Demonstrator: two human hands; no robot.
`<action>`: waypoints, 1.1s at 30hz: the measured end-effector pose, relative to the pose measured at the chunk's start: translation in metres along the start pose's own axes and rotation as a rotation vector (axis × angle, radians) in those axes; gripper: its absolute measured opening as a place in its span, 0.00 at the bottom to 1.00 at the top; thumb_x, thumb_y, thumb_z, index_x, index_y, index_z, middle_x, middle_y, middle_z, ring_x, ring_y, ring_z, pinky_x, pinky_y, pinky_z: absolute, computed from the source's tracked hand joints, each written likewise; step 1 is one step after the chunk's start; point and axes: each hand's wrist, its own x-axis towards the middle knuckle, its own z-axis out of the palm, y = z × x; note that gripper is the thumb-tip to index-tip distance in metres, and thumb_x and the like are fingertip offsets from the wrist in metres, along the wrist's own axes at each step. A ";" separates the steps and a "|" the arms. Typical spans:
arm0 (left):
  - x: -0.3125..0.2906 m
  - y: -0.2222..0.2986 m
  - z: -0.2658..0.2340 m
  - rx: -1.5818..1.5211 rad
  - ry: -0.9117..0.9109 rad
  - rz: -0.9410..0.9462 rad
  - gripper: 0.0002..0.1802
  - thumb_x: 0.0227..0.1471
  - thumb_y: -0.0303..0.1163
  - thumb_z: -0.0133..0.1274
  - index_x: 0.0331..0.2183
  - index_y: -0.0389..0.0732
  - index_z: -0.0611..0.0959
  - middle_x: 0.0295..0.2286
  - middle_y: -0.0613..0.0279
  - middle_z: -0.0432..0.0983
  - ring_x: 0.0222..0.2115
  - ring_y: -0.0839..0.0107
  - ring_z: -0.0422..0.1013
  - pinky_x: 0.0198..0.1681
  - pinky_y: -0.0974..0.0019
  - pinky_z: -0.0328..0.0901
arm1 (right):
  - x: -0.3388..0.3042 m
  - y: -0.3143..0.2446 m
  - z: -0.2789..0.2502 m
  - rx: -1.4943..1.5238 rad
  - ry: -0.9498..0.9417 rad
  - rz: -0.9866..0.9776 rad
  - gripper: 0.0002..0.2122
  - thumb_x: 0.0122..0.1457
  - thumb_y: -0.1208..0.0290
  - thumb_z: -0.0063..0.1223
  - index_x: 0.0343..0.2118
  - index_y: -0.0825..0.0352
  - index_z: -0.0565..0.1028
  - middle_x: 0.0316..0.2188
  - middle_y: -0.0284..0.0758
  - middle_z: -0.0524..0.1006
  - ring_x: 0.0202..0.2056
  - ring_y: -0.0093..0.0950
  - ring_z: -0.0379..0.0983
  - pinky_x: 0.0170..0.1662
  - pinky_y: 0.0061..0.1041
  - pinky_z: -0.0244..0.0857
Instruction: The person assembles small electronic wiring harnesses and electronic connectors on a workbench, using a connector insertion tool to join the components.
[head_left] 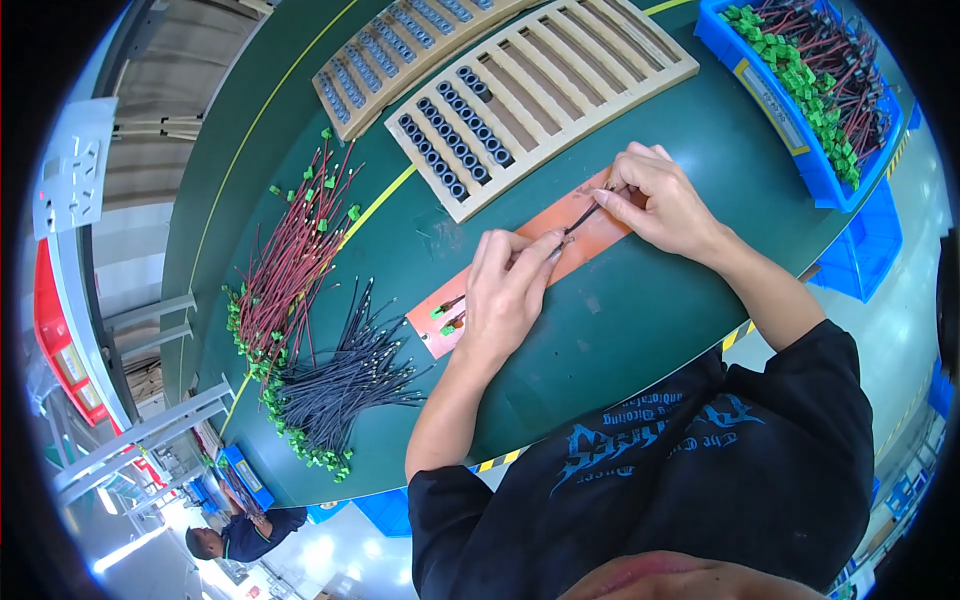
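Note:
A thin dark wire (pixel 583 222) stretches between my two hands, over a long orange board (pixel 590 250) on the green table. My left hand (pixel 500 290) is closed, thumb and fingertips pinching the wire, its wrist over the board's left part. My right hand (pixel 658 203) pinches the wire's other end near the board's right end; the tip is mostly hidden by the fingers. Two small green connectors (pixel 447 312) with short dark leads sit at the board's left end, partly behind my left hand.
Bundles of red wires (pixel 295 255) and black wires (pixel 345 385) with green connectors lie left. Beyond the board stands a slotted wooden rack (pixel 560 150) partly filled with black round parts, beside another rack (pixel 345 128). A blue bin (pixel 840 195) of wired connectors is at far right. A person (pixel 250 530) works at lower left.

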 end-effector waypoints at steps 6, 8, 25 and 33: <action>0.001 -0.004 0.006 0.020 0.085 0.072 0.14 0.45 0.19 0.66 0.37 0.35 0.85 0.31 0.57 0.77 0.32 0.60 0.72 0.34 0.60 0.68 | 0.002 0.007 -0.002 -0.010 0.069 -0.070 0.11 0.59 0.71 0.61 0.23 0.65 0.71 0.19 0.31 0.70 0.26 0.28 0.65 0.35 0.30 0.54; 0.001 -0.004 0.005 0.003 0.083 0.091 0.12 0.46 0.20 0.66 0.36 0.35 0.84 0.33 0.57 0.77 0.32 0.58 0.71 0.34 0.59 0.68 | 0.001 0.009 -0.005 -0.040 0.062 -0.073 0.11 0.59 0.71 0.61 0.23 0.65 0.71 0.18 0.31 0.69 0.26 0.28 0.65 0.34 0.30 0.54; 0.008 0.001 -0.004 0.041 -0.003 0.021 0.17 0.44 0.21 0.67 0.40 0.33 0.82 0.34 0.55 0.76 0.32 0.60 0.71 0.35 0.61 0.69 | 0.008 0.010 -0.018 0.013 0.029 0.029 0.14 0.61 0.69 0.61 0.22 0.66 0.69 0.17 0.31 0.65 0.25 0.29 0.61 0.35 0.31 0.56; 0.007 0.001 -0.002 0.146 -0.016 0.051 0.16 0.43 0.21 0.67 0.37 0.30 0.83 0.34 0.53 0.76 0.34 0.56 0.71 0.36 0.58 0.69 | 0.003 0.009 -0.018 0.097 0.022 0.057 0.14 0.61 0.67 0.62 0.24 0.68 0.72 0.20 0.32 0.70 0.27 0.28 0.64 0.36 0.29 0.58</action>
